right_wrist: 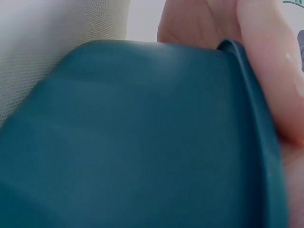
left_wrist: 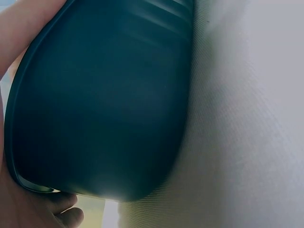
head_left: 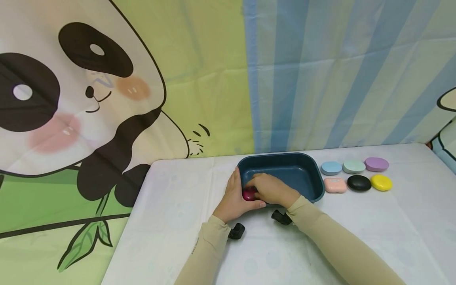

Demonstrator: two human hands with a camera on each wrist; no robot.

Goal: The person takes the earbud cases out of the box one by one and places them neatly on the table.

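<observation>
A dark blue rectangular basin (head_left: 317,174) with rounded corners stands on the table near its back edge. My left hand (head_left: 236,200) holds the basin's near left corner, its fingers along the left side and the thumb along the front rim. Over the front rim reaches my right hand (head_left: 272,188), its fingers inside the basin at that same corner. They grip a glossy dark red rounded object (head_left: 249,193), partly hidden by the fingers. Both wrist views are mostly filled by the basin's outer wall (left_wrist: 104,104), so the red object does not show there.
Right of the basin lie two rows of small rounded cases: blue (head_left: 331,168), mint (head_left: 354,167) and purple (head_left: 376,164) behind, pink (head_left: 335,185), black (head_left: 359,183) and yellow (head_left: 381,182) in front. A white cloth (head_left: 178,229) covers the table. Behind it hangs a printed panda curtain (head_left: 206,79).
</observation>
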